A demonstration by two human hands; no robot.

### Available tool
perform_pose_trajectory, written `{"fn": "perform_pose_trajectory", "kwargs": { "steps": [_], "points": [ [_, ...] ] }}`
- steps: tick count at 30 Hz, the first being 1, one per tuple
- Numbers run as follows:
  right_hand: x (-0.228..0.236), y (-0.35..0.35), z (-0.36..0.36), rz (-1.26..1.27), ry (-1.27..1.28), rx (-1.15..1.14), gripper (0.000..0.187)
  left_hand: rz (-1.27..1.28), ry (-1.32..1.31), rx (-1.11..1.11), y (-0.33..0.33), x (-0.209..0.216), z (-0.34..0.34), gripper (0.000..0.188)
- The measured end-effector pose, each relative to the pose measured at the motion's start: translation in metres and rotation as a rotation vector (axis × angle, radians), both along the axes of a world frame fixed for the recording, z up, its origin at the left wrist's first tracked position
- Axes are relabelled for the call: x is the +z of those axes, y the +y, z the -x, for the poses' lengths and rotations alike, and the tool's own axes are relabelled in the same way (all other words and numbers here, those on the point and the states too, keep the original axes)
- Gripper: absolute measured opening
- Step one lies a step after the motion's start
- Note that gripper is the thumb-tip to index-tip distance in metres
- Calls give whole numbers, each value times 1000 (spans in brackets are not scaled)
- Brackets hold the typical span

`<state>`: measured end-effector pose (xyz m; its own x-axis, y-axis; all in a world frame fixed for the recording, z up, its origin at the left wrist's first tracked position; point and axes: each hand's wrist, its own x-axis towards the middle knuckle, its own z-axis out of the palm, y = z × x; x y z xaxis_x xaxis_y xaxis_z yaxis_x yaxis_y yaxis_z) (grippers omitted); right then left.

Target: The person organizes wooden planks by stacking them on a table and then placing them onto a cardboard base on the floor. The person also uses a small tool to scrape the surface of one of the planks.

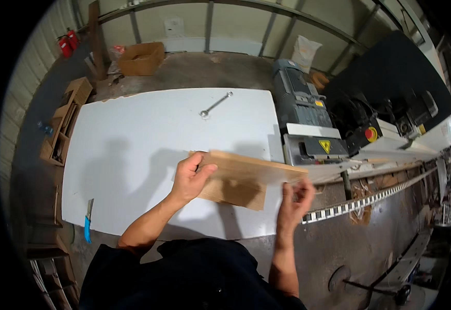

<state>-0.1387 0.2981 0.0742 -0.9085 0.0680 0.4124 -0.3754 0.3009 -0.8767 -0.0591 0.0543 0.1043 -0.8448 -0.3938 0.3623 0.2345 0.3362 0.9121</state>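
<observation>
A thin light-brown wooden board [241, 168] is tilted above the white table, in my two hands. My left hand [190, 178] is closed round its left end, thumb on the near face. My right hand [296, 199] is at the board's right end, its fingers curled and slightly smeared by motion. Below and partly behind the board, more wooden board [238, 195] shows over the table; whether it is one piece or a small stack I cannot tell.
On the white table [132, 165] lie a metal wrench [216, 105] at the back and a blue-handled knife [88, 221] at the front left edge. A machine [308, 103] with a red button [371, 135] and a conveyor strip [370, 200] flank the right side. A cardboard box [141, 59] stands behind.
</observation>
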Motion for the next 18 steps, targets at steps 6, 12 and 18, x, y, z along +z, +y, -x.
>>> {"fn": "perform_pose_trajectory", "kwargs": {
  "steps": [6, 12, 18],
  "points": [
    [53, 1, 25, 264, -240, 181, 54, -432, -87, -16, -23, 22, -35, 19],
    [86, -16, 19, 325, -142, 480, 38, -623, -62, 7, -44, 50, -49, 29],
    [88, -25, 20, 383, -224, 534, 24, -550, -54, 53, -55, 60, -65, 32]
  ]
}}
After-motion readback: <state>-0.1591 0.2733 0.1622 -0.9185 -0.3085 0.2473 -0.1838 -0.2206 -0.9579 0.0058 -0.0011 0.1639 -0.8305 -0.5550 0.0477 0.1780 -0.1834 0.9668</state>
